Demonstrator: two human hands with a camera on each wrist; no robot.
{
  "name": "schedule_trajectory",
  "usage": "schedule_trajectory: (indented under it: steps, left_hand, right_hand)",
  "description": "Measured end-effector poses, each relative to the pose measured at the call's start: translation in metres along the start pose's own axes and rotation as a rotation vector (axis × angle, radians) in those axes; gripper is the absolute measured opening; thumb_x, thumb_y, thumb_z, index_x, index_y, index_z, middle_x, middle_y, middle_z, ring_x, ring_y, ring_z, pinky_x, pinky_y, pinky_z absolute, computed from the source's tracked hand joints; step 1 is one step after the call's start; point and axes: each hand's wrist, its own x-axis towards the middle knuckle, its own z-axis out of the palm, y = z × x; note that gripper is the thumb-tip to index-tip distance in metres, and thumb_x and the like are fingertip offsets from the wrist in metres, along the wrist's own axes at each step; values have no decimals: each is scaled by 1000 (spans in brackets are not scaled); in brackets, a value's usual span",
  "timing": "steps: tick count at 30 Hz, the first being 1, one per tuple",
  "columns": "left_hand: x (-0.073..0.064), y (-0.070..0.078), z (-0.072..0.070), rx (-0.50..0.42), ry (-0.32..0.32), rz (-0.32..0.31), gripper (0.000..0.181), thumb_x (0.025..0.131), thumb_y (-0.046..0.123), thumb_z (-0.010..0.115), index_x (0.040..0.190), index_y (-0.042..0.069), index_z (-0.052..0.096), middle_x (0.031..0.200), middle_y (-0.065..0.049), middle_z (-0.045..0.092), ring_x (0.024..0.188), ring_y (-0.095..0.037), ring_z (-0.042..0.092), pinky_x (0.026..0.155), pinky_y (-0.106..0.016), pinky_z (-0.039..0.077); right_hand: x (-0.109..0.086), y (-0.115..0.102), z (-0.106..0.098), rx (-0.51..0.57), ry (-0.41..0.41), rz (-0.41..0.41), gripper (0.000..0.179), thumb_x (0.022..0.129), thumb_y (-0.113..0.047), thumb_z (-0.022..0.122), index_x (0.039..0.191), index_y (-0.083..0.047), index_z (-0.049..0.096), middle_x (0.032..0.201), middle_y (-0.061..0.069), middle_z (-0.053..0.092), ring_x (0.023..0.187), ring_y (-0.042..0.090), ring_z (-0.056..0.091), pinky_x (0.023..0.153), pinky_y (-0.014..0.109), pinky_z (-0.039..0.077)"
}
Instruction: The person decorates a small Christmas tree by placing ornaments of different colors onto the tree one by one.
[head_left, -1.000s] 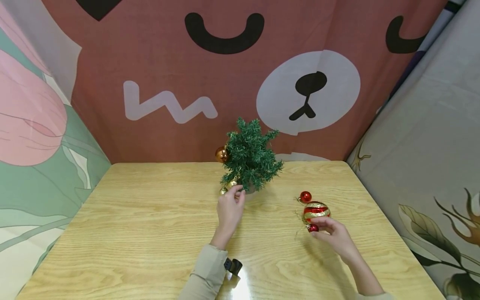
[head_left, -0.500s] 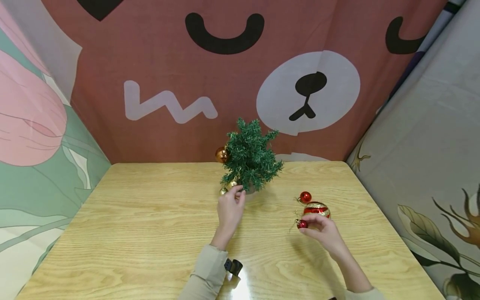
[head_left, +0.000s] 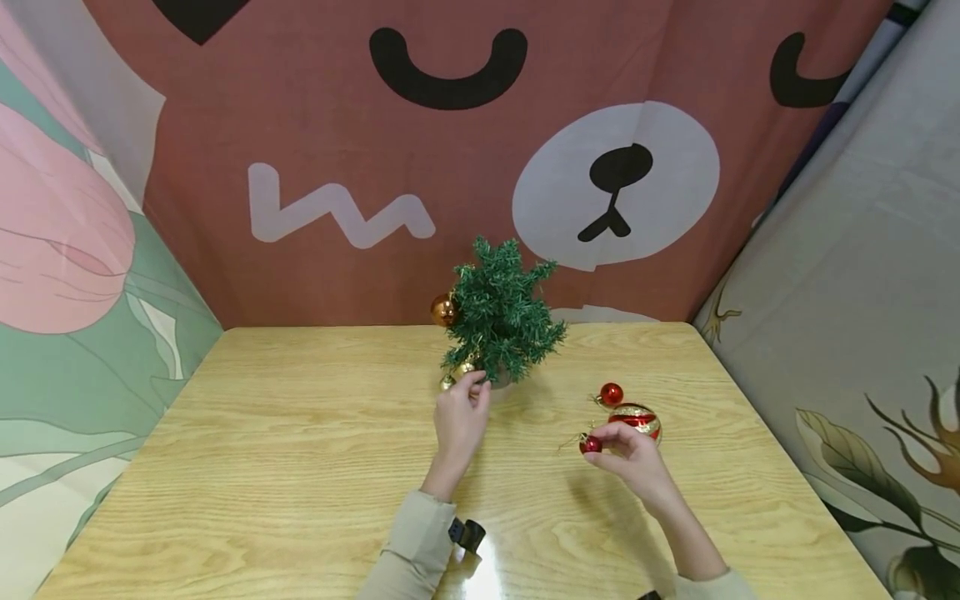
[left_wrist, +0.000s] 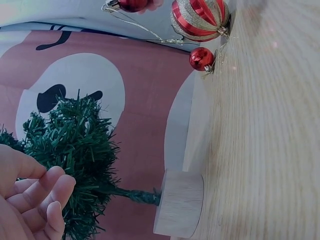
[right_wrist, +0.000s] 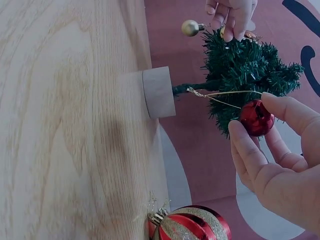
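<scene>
My right hand (head_left: 637,462) pinches a small shiny red Christmas bauble (right_wrist: 257,118) between thumb and fingertips, above the table. A gold string loop hangs off it toward the tree. My left hand (head_left: 461,421) is at the lower left branches of a small green artificial Christmas tree (head_left: 501,308). Its thumb and fingertips come together over the needles in the left wrist view; I cannot tell whether they grip a branch. Small gold baubles (right_wrist: 190,28) hang beside these fingers, and an orange-gold bauble (head_left: 444,310) hangs higher on the left side.
A large red-and-gold striped bauble (head_left: 637,421) and another small red one (head_left: 611,394) lie on the wooden table (head_left: 300,467), right of the tree. The tree stands on a round pale base (left_wrist: 180,204). A printed cloth (head_left: 337,275) hangs behind the table.
My right hand has carried the small red bauble leftward and slightly up, away from beside the striped one. The left hand and the tree have stayed in place.
</scene>
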Motion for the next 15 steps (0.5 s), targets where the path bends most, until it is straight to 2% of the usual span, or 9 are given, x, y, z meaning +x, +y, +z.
schedule_trajectory:
  steps: [7, 15]
  left_hand:
    - [0, 0, 0, -2, -3, -2, 13, 80, 6, 64, 91, 0, 67, 69, -4, 66, 50, -11, 58, 44, -21, 43]
    - [0, 1, -1, -6, 9, 3, 13, 80, 6, 63, 91, 0, 67, 69, -5, 66, 50, -11, 58, 44, -22, 44]
  right_hand:
    - [3, -3, 5, 20, -5, -6, 25, 75, 7, 65, 96, 13, 54, 90, 14, 58, 83, 11, 56, 76, 19, 44]
    - [10, -10, 14, 79, 15, 34, 28, 75, 7, 65, 99, 14, 53, 94, 13, 56, 84, 10, 55, 72, 20, 46]
